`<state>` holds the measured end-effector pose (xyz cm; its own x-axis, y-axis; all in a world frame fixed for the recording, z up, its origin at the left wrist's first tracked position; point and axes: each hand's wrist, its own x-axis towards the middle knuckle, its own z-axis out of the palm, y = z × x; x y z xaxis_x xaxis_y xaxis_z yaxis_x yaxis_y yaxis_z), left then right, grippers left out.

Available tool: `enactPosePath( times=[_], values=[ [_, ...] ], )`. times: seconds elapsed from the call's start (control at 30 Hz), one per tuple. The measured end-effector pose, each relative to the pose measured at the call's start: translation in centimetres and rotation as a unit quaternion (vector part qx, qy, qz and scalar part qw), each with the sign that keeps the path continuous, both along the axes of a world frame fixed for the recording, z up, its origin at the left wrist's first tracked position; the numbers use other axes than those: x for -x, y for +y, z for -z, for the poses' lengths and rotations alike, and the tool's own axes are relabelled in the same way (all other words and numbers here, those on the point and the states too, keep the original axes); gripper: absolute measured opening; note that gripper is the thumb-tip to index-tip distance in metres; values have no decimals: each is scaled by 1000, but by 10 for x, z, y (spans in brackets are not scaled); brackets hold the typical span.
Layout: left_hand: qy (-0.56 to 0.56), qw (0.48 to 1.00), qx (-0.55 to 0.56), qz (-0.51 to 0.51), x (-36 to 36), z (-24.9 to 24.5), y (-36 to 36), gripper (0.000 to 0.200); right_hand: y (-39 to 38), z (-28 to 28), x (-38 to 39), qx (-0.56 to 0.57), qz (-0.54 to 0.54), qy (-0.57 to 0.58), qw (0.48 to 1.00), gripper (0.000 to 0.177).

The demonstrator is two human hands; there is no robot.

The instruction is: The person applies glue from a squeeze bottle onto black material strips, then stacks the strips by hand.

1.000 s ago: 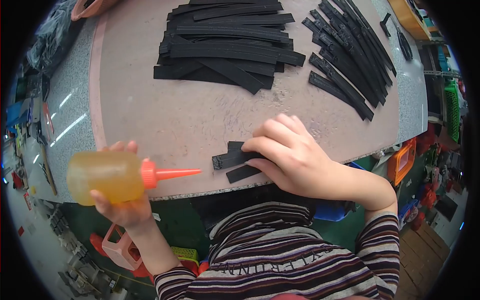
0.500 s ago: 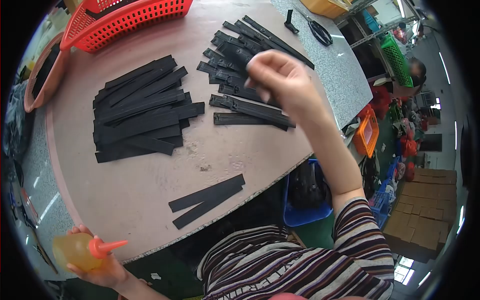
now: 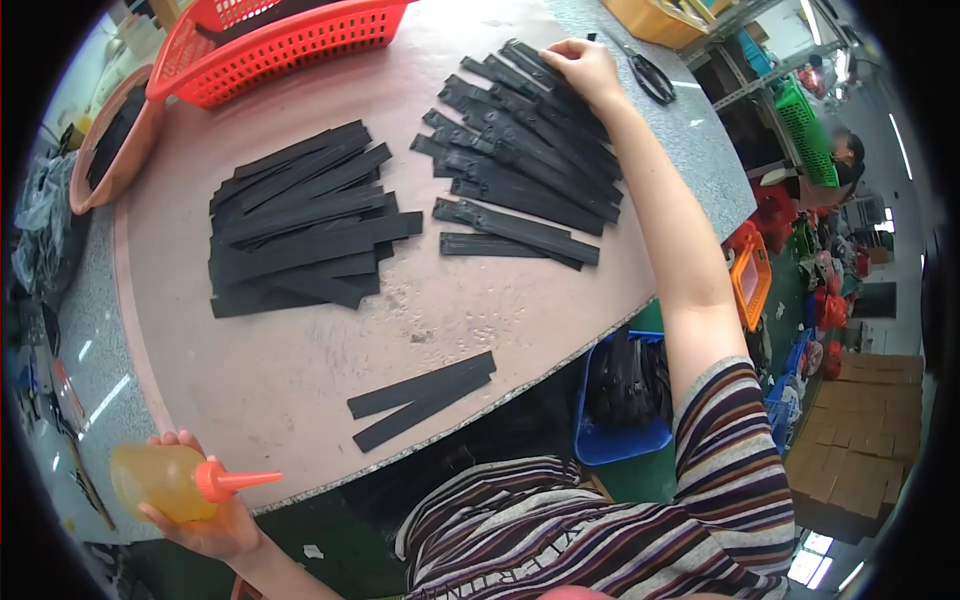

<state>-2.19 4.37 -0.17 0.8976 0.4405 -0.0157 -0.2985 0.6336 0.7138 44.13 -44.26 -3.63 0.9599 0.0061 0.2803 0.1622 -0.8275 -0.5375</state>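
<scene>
My left hand (image 3: 215, 520) is wrapped round a squeeze bottle (image 3: 160, 482) of yellowish liquid, its red nozzle pointing right over the table's near edge. At the far end of a fan of black zippers (image 3: 540, 150), the fingers of my right hand (image 3: 590, 72) are pinched on the end of a zipper (image 3: 530, 60). Part of that zipper is hidden by the hand and forearm. Left of the fan lies a pile of flat black strips (image 3: 300, 240). Two more black strips (image 3: 425, 395) rest near the front edge, overlapping at one end.
A red basket (image 3: 290, 60) and a pinkish basin (image 3: 115, 165) stand at the back left. Black-handled scissors (image 3: 652, 80) lie at the far right. Below the table's edge is a blue bin (image 3: 622, 445) with black pieces. Another person (image 3: 840, 165) is in the background.
My right hand has moved away from me, from over the middle of the fan to its far end, with a blurred black piece in the fingers earlier. My left hand still holds the bottle.
</scene>
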Motion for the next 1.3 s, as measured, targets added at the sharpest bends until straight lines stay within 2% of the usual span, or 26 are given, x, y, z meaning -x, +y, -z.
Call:
enactPosePath(
  times=[0.07, 0.1, 0.13, 0.17, 0.2, 0.23, 0.27, 0.33, 0.4, 0.57, 0.67, 0.77, 0.87, 0.97, 1.03, 1.07, 1.1, 1.2, 1.27, 1.3],
  values=[
    [-9, 1000, 5, -3, 10, -2, 5, 73, 12, -11, 15, 108, -10, -107, 988, 27],
    [-17, 1000, 8, -1, 11, -1, 5, 74, 10, -7, 14, 191, -38, -225, 955, 26],
    [-25, 1000, 10, 1, 11, 1, 5, 75, 31, -22, 40, 170, -72, -270, 945, 24],
    [6, 999, -17, -27, 11, 0, 2, 77, 56, -30, 74, 118, -123, -265, 949, 20],
    [36, 997, -43, -54, 9, 0, -6, 79, 84, -36, 111, 22, -211, -196, 957, 16],
    [70, 992, -81, -60, 4, 2, -14, 80, 111, -43, 155, -26, -301, -127, 945, 12],
    [101, 986, -118, -62, -3, 3, -24, 82, 131, -42, 192, -14, -404, -133, 905, 10],
    [135, 974, -180, -26, -17, 4, -41, 81, 157, -36, 262, -52, -528, -72, 844, 19],
    [151, 962, -228, 2, -28, 6, -56, 80, 162, -31, 301, -9, -567, -27, 823, 26],
    [159, 933, -316, 61, -38, 2, -65, 75, 163, -22, 314, 18, -547, -81, 833, 36],
    [161, 952, -260, 16, -42, 1, -69, 77, 163, -21, 316, 25, -540, -88, 837, 38],
    [152, 952, -262, 44, -41, 6, -67, 75, 164, -23, 314, 25, -543, -87, 835, 38],
    [156, 948, -277, 6, -39, 4, -65, 75, 160, -24, 315, 20, -545, -50, 837, 35],
    [145, 956, -255, 25, -31, 8, -58, 78, 167, -33, 316, -17, -494, 41, 868, 26],
    [51, 997, -55, -16, -20, 12, -43, 76, 166, -37, 315, -22, -467, 113, 877, 22],
    [14, 999, -21, -20, -19, 10, -33, 75, 165, -39, 312, -19, -446, 144, 883, 20],
    [-25, 999, 15, -25, -20, 5, -22, 75, 165, -37, 311, -39, -465, 178, 866, 17],
    [-50, 998, 33, 1, -23, 0, -6, 75, 162, -35, 293, -130, -497, 146, 846, 13],
    [-31, 999, 26, -20, -17, -1, -1, 75, 143, -41, 259, -276, -384, 116, 874, 14],
    [-40, 999, 20, -7, -13, 2, 3, 73, 127, -50, 235, -308, -286, 141, 896, 17]
  ],
)
